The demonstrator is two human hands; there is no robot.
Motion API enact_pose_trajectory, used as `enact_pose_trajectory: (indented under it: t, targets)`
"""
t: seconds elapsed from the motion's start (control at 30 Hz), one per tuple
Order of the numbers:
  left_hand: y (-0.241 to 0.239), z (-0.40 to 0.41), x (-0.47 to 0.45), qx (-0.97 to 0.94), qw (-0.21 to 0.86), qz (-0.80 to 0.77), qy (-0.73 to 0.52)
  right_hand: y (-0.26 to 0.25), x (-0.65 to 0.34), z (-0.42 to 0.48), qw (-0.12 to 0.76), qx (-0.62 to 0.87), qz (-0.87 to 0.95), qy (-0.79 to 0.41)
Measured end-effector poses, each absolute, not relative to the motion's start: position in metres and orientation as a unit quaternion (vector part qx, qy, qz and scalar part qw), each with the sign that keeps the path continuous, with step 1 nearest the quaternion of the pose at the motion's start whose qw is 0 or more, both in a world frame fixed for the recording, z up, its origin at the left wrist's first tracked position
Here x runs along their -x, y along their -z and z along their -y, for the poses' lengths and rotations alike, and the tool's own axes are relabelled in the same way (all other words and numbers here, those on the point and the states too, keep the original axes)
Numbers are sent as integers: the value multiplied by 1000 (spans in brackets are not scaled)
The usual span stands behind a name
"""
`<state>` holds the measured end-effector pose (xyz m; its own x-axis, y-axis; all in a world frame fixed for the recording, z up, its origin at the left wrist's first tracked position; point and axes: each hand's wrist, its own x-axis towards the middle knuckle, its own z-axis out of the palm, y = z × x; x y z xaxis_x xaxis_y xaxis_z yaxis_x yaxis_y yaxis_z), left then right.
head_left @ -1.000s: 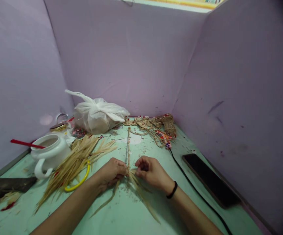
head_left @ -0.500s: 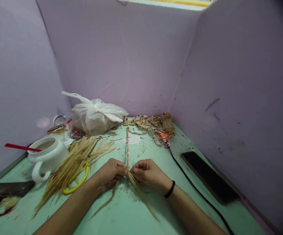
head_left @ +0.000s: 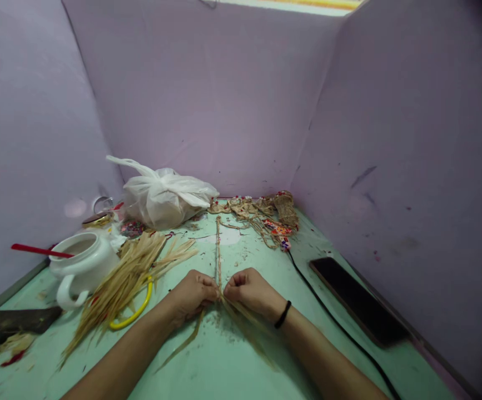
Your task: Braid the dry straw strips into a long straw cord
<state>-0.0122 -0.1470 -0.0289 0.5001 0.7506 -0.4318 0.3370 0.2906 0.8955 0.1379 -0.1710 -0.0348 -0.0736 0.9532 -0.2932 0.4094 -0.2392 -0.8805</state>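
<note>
A thin straw braid (head_left: 218,250) runs straight up the table from between my two hands. My left hand (head_left: 197,293) pinches the braid's near end, and one loose straw strand (head_left: 182,344) trails from under it toward me. Close beside it, my right hand (head_left: 247,290) is closed with thumb and forefinger on straw strands (head_left: 251,336) that fan out below it, blurred by motion. A black band circles my right wrist. The fingertips of both hands nearly meet at the braid's end.
Left of my arm lie a bundle of dry straw (head_left: 115,294), yellow-handled scissors or a yellow loop (head_left: 134,316), a white pot (head_left: 84,261) and a dark tool (head_left: 15,322). Behind are a white plastic bag (head_left: 168,197) and braided pieces (head_left: 244,208). At right are a phone (head_left: 357,300) and a black cable (head_left: 332,316).
My right hand has turned slightly and its fingers have closed more tightly near the braid. The strands below it have swung and blurred. My left hand stays at the braid's end.
</note>
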Motion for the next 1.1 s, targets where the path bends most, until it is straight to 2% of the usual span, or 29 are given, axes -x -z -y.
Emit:
enact_pose_trajectory:
  t: [0.1,0.27,0.43,0.7,0.8,0.93,1.0,1.1]
  targets:
    - [35,149,10,-598,613,-485,-176,38,-138,169,266,629,574,-451]
    - [38,149,7,-638,556,-495,-197,34,-138,171,277,584,563,-516]
    - [33,149,7,-621,572,-498,-196,30,-140,169,305,538,525,-585]
    - [24,149,11,-572,638,-460,-232,35,-137,166,399,510,476,-594]
    - [22,150,12,-574,643,-447,-239,30,-131,171,436,471,429,-636]
    - [22,149,12,-582,648,-435,-229,26,-127,178,389,429,409,-706]
    - [24,148,12,-600,638,-434,-211,28,-127,179,372,454,425,-689]
    - [26,146,16,-651,603,-429,-171,36,-127,178,398,502,404,-653]
